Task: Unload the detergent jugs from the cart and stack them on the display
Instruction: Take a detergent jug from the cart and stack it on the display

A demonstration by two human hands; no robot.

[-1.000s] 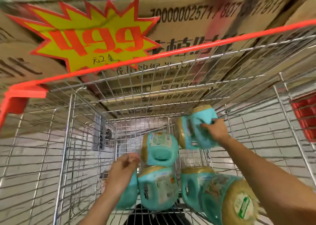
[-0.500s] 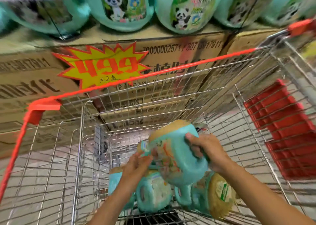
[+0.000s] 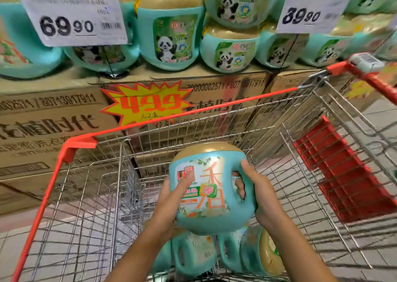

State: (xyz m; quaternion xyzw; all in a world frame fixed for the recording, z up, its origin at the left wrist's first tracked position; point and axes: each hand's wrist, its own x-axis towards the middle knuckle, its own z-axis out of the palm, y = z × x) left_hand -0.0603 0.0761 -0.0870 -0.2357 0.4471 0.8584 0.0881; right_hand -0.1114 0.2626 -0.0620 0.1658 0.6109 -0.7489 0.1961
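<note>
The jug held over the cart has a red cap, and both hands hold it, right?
Not red: the head view shows the cap on the jug is gold. The jug is over the cart, and both the left hand and right hand hold it.

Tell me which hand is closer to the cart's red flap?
Right. The right hand grips the detergent jug by its handle, toward the red flap; the left hand presses the jug's label, farther away.
</note>
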